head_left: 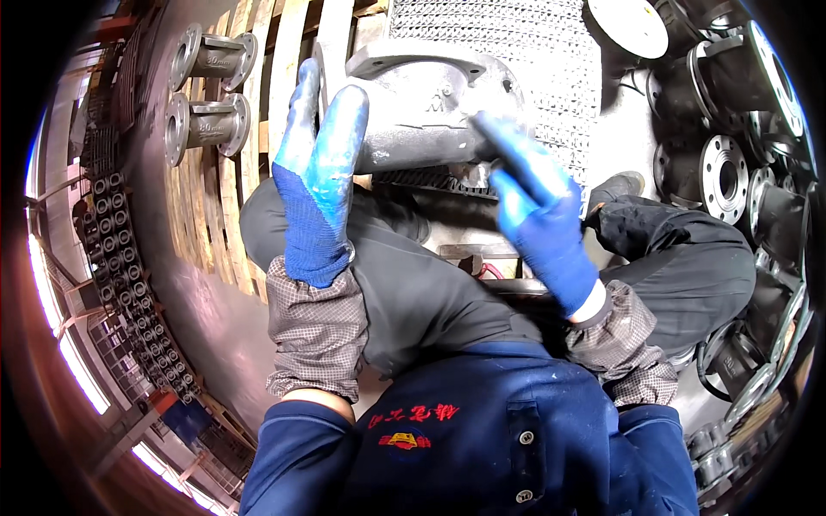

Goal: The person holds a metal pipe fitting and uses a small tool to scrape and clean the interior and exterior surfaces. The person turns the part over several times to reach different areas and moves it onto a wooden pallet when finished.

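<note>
A large grey cast-metal flanged pipe fitting (413, 107) lies in front of me on a mesh-patterned surface. My left hand (323, 163), in a blue coated glove, is upright at the fitting's left end. Its fingers are stretched out with the thumb side apart, and the palm side is toward the metal. My right hand (542, 206), gloved the same way, is over the fitting's right side, its fingers pointing up and left. Motion and glare smear those fingertips, so whether they touch the metal or hold something thin and dark is unclear.
Two smaller flanged pipe pieces (211, 125) rest on a wooden pallet (194, 206) to the left. Dark flanged castings (723, 176) are heaped along the right, with a pale round flange face (632, 26) at the top. My bent legs (413, 284) frame the near side.
</note>
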A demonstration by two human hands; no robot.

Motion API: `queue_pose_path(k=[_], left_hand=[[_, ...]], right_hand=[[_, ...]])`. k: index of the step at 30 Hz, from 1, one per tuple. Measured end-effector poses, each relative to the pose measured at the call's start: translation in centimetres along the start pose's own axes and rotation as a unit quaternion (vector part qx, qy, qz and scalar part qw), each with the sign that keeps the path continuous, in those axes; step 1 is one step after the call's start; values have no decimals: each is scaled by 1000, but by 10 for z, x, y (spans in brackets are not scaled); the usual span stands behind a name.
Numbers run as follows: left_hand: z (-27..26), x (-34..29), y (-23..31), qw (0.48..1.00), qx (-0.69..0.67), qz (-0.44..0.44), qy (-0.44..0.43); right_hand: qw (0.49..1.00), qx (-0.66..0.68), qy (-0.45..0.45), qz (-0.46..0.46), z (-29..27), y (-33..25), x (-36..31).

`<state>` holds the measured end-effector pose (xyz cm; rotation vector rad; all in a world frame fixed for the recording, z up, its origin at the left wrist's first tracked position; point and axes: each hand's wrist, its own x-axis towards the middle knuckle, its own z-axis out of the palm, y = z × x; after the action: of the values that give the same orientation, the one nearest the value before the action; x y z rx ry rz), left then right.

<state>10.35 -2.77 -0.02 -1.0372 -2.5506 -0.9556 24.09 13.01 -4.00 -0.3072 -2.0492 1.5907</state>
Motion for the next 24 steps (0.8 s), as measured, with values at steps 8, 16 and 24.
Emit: queue_pose_path(k=[8, 16, 24], left_hand=[[0, 7, -2, 998, 27, 64, 5], [-2, 8, -3, 976, 166, 143, -8], [-1, -33, 30, 965, -210, -156, -28]], right_hand=[[957, 90, 134, 240, -37, 69, 2], [849, 292, 166, 407, -10, 68, -9], [916, 145, 92, 361, -17, 74, -24]])
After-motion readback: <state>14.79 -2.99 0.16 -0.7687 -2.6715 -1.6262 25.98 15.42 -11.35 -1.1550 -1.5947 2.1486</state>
